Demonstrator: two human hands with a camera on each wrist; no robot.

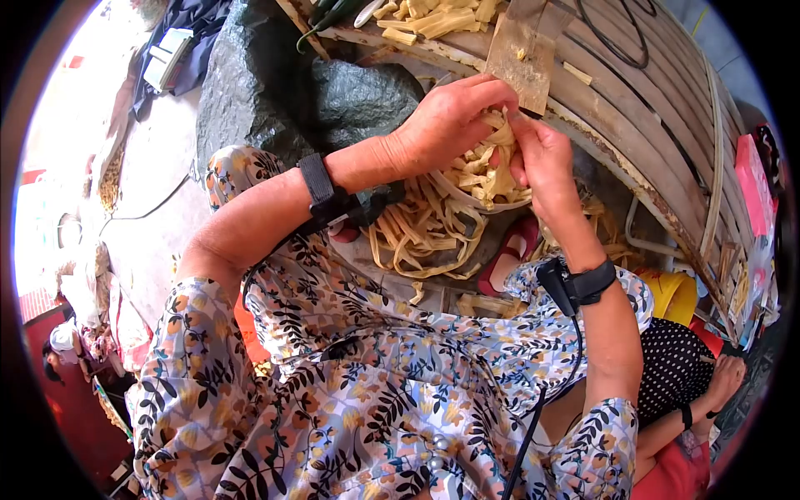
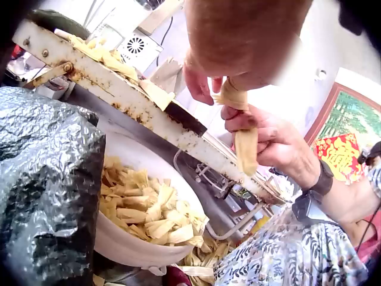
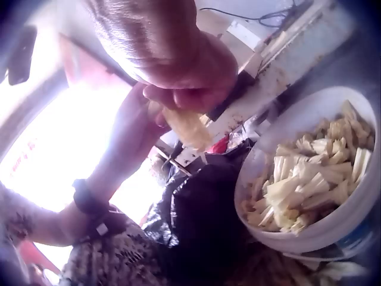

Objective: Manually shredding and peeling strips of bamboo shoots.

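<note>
Both hands are raised over a white bucket point(image 2: 134, 243), working on one pale yellow folded strip point(image 2: 246, 152). My right hand point(image 1: 547, 162) grips the strip around its middle, and its lower end sticks out below the fingers in the left wrist view. My left hand point(image 1: 454, 121) pinches the upper end, fingertips close to those of the right hand. In the right wrist view the bundle point(image 3: 189, 128) shows between the two hands. Many short folded bundles point(image 3: 303, 179) of the same pale yellow material fill the bucket.
Long loose strips point(image 1: 425, 237) lie on the floor below the bucket. A dark plastic bag point(image 2: 47, 185) stands beside it. Behind runs a rusty-edged slatted table point(image 1: 658, 142) with more pieces point(image 1: 442, 18) and a wooden board point(image 1: 521, 62). Another person's hand point(image 1: 727, 379) shows at right.
</note>
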